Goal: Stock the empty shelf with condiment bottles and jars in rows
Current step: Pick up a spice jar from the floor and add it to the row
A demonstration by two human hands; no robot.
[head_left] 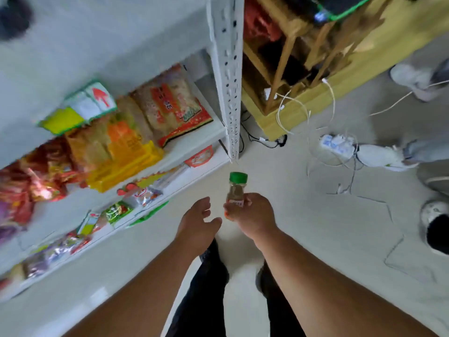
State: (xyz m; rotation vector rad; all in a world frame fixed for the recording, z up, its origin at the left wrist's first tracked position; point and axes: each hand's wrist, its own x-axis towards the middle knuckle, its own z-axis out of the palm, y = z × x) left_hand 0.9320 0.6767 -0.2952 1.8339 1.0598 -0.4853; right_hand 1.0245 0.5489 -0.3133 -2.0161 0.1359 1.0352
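Observation:
A small clear spice bottle (236, 188) with a green cap and a red-and-white label stands upright in my right hand (251, 214), which grips its lower part over the floor. My left hand (198, 221) hovers just to the left of it, fingers relaxed and spread, holding nothing. The white metal shelf unit (227, 76) rises to the left and ahead; its upper board (97, 40) looks bare, though the picture is blurred there.
Lower shelves hold several snack and food packets (170, 105). A wooden rack (303, 64) stands at the right, with white cables and a power strip (336, 143) on the floor. Other people's shoes (379, 156) are at the right edge. My own legs are below.

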